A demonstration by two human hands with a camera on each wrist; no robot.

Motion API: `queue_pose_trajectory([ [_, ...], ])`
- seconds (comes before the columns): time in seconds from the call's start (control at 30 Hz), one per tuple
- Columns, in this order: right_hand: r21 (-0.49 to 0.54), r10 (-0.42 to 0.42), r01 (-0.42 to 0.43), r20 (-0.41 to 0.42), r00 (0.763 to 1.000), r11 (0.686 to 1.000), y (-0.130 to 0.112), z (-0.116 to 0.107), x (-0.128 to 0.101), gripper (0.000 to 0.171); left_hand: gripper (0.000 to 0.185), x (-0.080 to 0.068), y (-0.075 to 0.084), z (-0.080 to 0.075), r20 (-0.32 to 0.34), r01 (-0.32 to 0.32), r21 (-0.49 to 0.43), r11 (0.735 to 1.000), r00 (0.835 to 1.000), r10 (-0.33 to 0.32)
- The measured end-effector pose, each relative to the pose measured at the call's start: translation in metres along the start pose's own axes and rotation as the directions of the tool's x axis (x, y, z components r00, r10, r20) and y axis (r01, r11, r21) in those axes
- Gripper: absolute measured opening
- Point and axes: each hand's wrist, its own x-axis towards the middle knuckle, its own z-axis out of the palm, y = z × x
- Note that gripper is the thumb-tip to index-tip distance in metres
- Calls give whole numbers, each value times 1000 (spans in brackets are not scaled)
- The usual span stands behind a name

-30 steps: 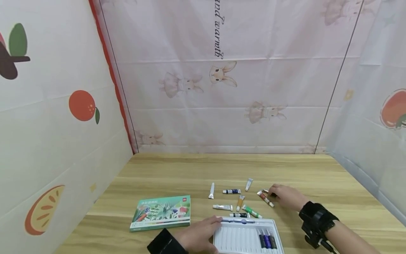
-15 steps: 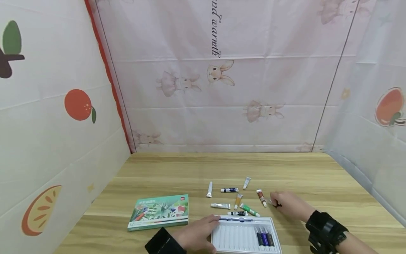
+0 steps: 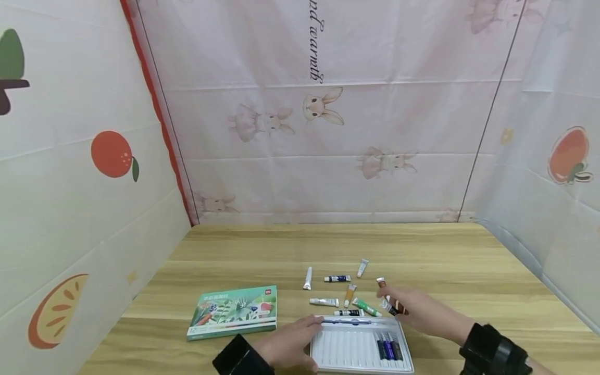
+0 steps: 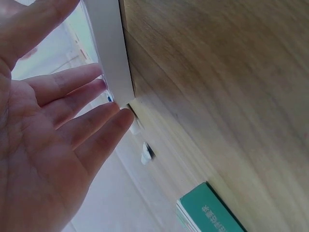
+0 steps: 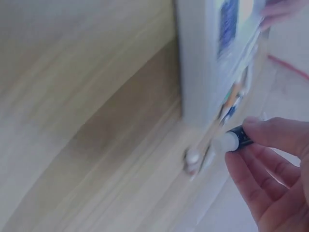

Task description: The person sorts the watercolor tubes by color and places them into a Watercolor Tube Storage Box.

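Observation:
My right hand (image 3: 392, 307) hovers just past the far right corner of the white tray (image 3: 349, 354) and pinches a dark paint tube (image 3: 392, 308) with a white cap. The right wrist view shows thumb and fingers on this tube (image 5: 235, 139) beside the tray's wall (image 5: 200, 63). My left hand (image 3: 292, 341) lies with straight fingers against the tray's left edge (image 4: 113, 63). Several dark tubes (image 3: 388, 348) lie in the tray's right slots, and a thin brush (image 3: 351, 322) lies along its far side.
Loose tubes lie on the wooden table beyond the tray: white (image 3: 307, 278), dark blue (image 3: 337, 278), orange (image 3: 349, 295), green (image 3: 366, 307), brown (image 3: 380, 283) and others. A green paint box (image 3: 232, 312) sits left of the tray. Cloth walls enclose the table.
My right hand has lifted the dark tube from beside the brown one and brought it nearer, toward the tray's far right corner. The left hand has stayed on the tray.

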Motion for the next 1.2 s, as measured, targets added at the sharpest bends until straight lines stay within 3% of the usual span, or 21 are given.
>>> queue_pose_trajectory([
  [0.1, 42, -44, 43, 18, 999, 998, -11, 3, 4, 48, 68, 0, 0, 0, -1, -1, -1, 1000, 1000, 1],
  [0.23, 211, -82, 66, 68, 994, 975, -23, 10, 10, 42, 67, 0, -1, 0, -1, -2, -5, 1000, 1000, 2],
  [0.4, 384, -49, -13, 150, 987, 923, -30, 24, 14, 37, 67, 0, -2, 2, 1, 0, -13, 1000, 1000, 0],
  [0.67, 483, 14, -123, 223, 975, 867, -33, 33, 13, 32, 67, 1, -3, 3, 6, -6, -24, 1000, 1000, 6],
  [0.93, 541, -49, -50, 168, 985, 840, -33, 23, 13, 32, 67, 1, -2, 1, 2, 6, 4, 1000, 1000, -6],
  [1.07, 540, -24, -90, 200, 980, 837, -33, 28, 11, 32, 68, 0, -2, 1, -3, 2, 6, 1000, 1000, -2],
  [1.2, 492, -13, -85, 192, 981, 866, -31, 32, 9, 30, 67, 0, -2, 0, 1, 3, -4, 1000, 1000, -3],
])
